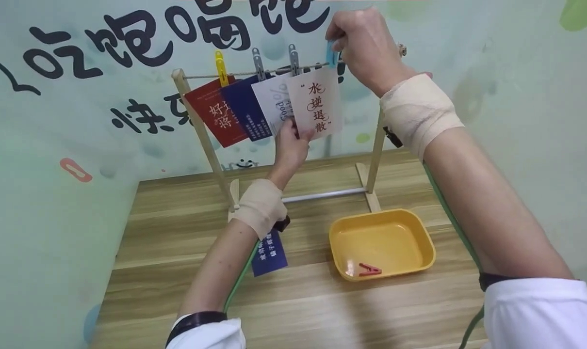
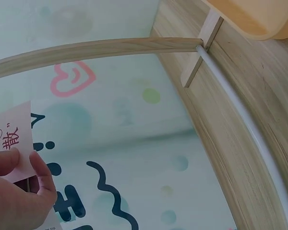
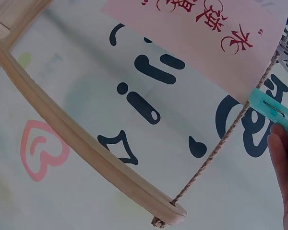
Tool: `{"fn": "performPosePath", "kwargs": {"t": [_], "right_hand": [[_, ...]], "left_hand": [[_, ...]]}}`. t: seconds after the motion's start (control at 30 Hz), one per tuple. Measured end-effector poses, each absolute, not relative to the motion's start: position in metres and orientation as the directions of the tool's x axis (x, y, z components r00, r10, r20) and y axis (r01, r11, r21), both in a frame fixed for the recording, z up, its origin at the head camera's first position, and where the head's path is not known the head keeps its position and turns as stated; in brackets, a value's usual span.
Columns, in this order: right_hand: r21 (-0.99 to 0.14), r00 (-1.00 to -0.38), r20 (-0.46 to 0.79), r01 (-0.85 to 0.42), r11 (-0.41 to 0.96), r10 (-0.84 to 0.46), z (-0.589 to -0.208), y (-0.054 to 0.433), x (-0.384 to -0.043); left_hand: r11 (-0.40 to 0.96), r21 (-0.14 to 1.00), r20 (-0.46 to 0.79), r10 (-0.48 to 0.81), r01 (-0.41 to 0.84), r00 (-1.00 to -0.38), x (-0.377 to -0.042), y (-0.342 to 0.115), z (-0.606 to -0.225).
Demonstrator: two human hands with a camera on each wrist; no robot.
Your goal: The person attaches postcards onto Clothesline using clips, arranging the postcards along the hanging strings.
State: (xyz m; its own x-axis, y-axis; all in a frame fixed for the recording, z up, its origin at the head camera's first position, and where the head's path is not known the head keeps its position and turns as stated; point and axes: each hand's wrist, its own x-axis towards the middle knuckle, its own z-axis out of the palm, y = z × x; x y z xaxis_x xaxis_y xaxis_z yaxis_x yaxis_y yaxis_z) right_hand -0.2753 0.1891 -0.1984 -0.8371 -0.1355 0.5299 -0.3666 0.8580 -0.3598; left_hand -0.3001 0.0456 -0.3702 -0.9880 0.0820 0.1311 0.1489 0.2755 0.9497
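Observation:
My right hand pinches a light-blue clothespin at the rope's right part. In the right wrist view the tip of this clothespin sits over the rope at the corner of a pale pink card. Lower down, my left hand holds the bottom of the same card between thumb and fingers, as the left wrist view also shows. To its left hang a white card, a dark blue card and a red card, under two grey clothespins and a yellow one.
A wooden rack with a metal bottom bar carries the rope. In front, a yellow tray holds a red clothespin. Another blue card lies on the wooden table, partly behind my left wrist. A printed wall rises close behind.

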Motion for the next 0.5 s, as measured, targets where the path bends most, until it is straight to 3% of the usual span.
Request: {"fn": "performPosePath", "kwargs": {"t": [0.17,0.5], "right_hand": [[-0.338,-0.822,0.551,-0.377,0.862,-0.144,-0.2016,0.1873,-0.2764],[-0.395,-0.864,0.485,-0.355,0.848,-0.136,-0.2071,0.1883,-0.28]], "left_hand": [[0.278,0.948,0.133,0.097,0.155,-0.986,-0.2975,0.0453,-0.371],[0.253,0.954,0.141,0.104,0.163,-0.984,-0.2954,0.0441,-0.3711]]}}
